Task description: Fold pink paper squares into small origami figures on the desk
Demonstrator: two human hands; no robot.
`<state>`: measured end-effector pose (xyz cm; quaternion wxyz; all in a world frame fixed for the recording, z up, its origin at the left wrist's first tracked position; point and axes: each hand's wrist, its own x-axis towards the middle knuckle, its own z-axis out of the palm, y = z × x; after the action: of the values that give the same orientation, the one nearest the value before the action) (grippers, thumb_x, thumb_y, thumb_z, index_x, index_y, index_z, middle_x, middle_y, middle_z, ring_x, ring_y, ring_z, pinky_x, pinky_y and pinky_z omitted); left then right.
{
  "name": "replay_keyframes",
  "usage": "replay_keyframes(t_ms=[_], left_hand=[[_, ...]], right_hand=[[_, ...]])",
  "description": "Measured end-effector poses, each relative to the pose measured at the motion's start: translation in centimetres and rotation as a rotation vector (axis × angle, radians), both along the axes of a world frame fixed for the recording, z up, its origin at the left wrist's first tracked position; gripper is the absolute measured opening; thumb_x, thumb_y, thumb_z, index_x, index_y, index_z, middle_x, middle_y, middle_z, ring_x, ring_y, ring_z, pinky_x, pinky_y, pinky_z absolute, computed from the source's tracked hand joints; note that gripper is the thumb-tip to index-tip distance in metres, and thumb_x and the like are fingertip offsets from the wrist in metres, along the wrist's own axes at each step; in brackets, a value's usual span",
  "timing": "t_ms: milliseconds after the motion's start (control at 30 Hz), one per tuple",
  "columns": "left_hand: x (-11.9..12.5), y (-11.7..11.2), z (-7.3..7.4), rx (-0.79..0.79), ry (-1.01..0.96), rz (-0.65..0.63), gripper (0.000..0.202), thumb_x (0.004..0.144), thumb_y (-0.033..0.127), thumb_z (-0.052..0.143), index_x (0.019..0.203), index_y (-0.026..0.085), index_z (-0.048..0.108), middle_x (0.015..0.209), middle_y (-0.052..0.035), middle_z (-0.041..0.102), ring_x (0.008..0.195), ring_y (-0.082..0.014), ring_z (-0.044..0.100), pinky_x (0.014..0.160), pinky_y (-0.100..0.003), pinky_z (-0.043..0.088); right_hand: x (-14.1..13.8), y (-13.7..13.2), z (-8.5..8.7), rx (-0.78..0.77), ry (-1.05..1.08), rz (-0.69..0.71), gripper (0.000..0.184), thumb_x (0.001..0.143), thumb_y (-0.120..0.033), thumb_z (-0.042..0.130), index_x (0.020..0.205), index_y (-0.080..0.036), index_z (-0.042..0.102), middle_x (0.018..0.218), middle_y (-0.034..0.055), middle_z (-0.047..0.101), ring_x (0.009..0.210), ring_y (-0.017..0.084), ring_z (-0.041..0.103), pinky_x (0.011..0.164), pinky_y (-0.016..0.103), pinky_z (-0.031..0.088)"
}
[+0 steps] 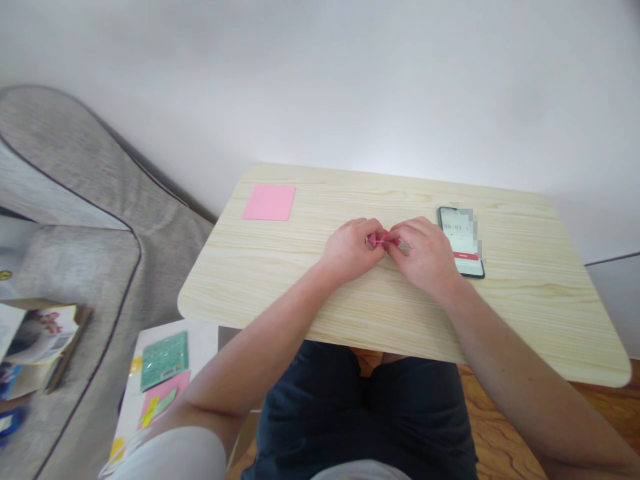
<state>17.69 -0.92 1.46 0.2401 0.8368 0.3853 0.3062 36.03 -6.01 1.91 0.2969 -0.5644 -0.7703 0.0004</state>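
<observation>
Over the middle of the wooden table [525, 267], a small folded piece of pink paper [379, 239] is pinched between my two hands. My left hand [353, 250] grips its left side with curled fingers. From the right, the fingertips of my right hand [423, 253] close on the same paper. Most of its folds are covered by the fingers, so its full shape is hidden. A flat pink paper square [270, 203] lies apart at the table's back left. Close beside my right hand is a phone [459, 233] showing a timer.
A grey sofa [75, 253] stands on the left, with an opened box [40, 333] on it. Below the table's left front corner, a white surface holds a green packet [165, 360] and pink sheets [175, 387]. A white wall [350, 87] rises behind the table.
</observation>
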Motion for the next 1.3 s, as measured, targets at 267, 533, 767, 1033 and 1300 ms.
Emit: replay_keyframes(t_ms=[267, 533, 767, 1033, 1300], left_hand=[[0.01, -0.14, 0.28, 0.021, 0.082, 0.001, 0.006, 0.083, 0.021, 0.064, 0.088, 0.022, 0.069, 0.083, -0.0020, 0.068, 0.083, -0.0183, 0.062, 0.074, -0.030, 0.045], [-0.14, -0.04, 0.45, 0.046, 0.093, -0.036, 0.005, 0.086, 0.022, 0.062, 0.086, 0.021, 0.066, 0.083, -0.0026, 0.066, 0.082, -0.0180, 0.059, 0.075, -0.031, 0.046], [-0.12, -0.14, 0.62, 0.085, 0.150, -0.029, 0.006, 0.087, 0.025, 0.062, 0.084, 0.022, 0.065, 0.083, -0.0036, 0.066, 0.083, -0.0199, 0.060, 0.074, -0.032, 0.044], [-0.07, -0.28, 0.88, 0.082, 0.191, -0.014, 0.008, 0.088, 0.026, 0.062, 0.081, 0.023, 0.065, 0.086, -0.0048, 0.069, 0.088, -0.0224, 0.061, 0.073, -0.034, 0.044], [-0.04, -0.17, 0.69, 0.066, 0.172, -0.002, 0.010, 0.088, 0.028, 0.062, 0.080, 0.022, 0.063, 0.084, -0.0040, 0.068, 0.083, -0.0208, 0.060, 0.071, -0.033, 0.043]], right_hand=[[-0.20, -0.01, 0.01, -0.069, 0.035, -0.024, 0.010, 0.089, -0.024, 0.065, 0.085, -0.023, 0.074, 0.089, 0.0058, 0.076, 0.094, 0.027, 0.065, 0.084, 0.042, 0.048], [-0.38, 0.02, 0.31, -0.029, 0.024, -0.008, 0.011, 0.092, -0.026, 0.063, 0.085, -0.024, 0.072, 0.103, 0.0052, 0.076, 0.101, 0.027, 0.064, 0.086, 0.042, 0.049], [-0.30, -0.16, 0.48, -0.059, 0.039, 0.002, 0.009, 0.092, -0.022, 0.063, 0.087, -0.024, 0.071, 0.101, 0.0053, 0.076, 0.100, 0.027, 0.065, 0.089, 0.042, 0.050], [-0.36, -0.39, 0.70, -0.104, 0.082, -0.009, 0.011, 0.091, -0.022, 0.062, 0.087, -0.025, 0.073, 0.098, 0.0048, 0.078, 0.098, 0.028, 0.068, 0.087, 0.042, 0.050], [-0.19, -0.41, 0.58, -0.147, 0.121, -0.012, 0.013, 0.090, -0.021, 0.062, 0.091, -0.025, 0.074, 0.100, 0.0043, 0.078, 0.099, 0.027, 0.068, 0.090, 0.042, 0.050]])
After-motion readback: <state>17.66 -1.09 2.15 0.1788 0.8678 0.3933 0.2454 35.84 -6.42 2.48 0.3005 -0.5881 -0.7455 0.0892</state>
